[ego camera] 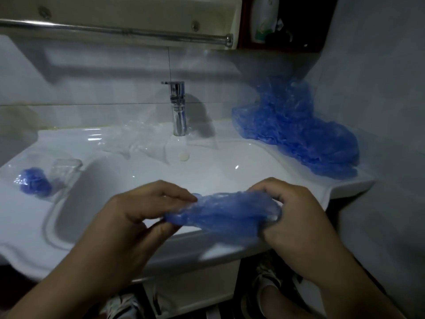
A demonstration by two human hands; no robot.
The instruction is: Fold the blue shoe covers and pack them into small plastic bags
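Note:
A crumpled blue shoe cover (224,211) stretches between my two hands above the front rim of the white sink (207,247). My left hand (135,217) pinches its left end between thumb and fingers. My right hand (292,215) grips its right end with curled fingers. A large heap of blue shoe covers (296,132) lies on the sink's right ledge against the wall. On the left ledge sits a packed blue cover in a clear bag (34,181). Several loose clear plastic bags (138,143) lie behind the basin, left of the tap.
A chrome tap (178,109) stands at the back middle of the basin. A metal towel rail (115,31) runs overhead. A bottle (264,19) stands on a dark shelf at the top right. The wall closes in on the right. Shoes show on the floor below.

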